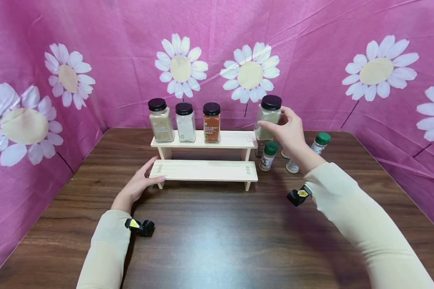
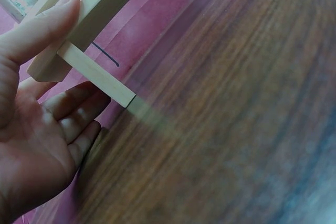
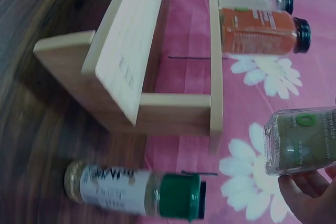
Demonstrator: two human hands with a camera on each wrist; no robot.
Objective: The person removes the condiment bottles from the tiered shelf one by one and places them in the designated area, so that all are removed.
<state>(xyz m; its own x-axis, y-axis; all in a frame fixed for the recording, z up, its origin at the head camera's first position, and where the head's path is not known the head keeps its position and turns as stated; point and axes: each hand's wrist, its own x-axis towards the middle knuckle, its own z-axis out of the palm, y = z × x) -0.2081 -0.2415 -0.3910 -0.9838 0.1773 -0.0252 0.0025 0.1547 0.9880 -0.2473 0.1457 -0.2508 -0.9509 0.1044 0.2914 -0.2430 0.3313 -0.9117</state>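
Note:
My right hand (image 1: 290, 130) holds a square glass spice jar (image 1: 269, 115) with a black lid and pale greenish powder, raised just right of the upper shelf. Its clear base and label show in the right wrist view. At the left end of a two-tier wooden rack (image 1: 202, 170), my left hand (image 1: 141, 185) grips the lower board, thumb on top and the other fingers under and behind it. Three black-lidded jars stand along the upper tier: a beige one (image 1: 161, 125), a white one (image 1: 186, 126) and a red sweet pepper jar (image 1: 211, 127). Nothing stands on the lower tier.
Right of the rack stands a green-capped bottle (image 1: 266, 160), with a brownish jar (image 1: 259, 150) partly hidden behind it. Another green-capped bottle (image 1: 320, 143) and a bottle base (image 1: 292, 167) show around my right forearm. A pink flowered cloth (image 1: 217, 24) hangs behind the table (image 1: 188, 241).

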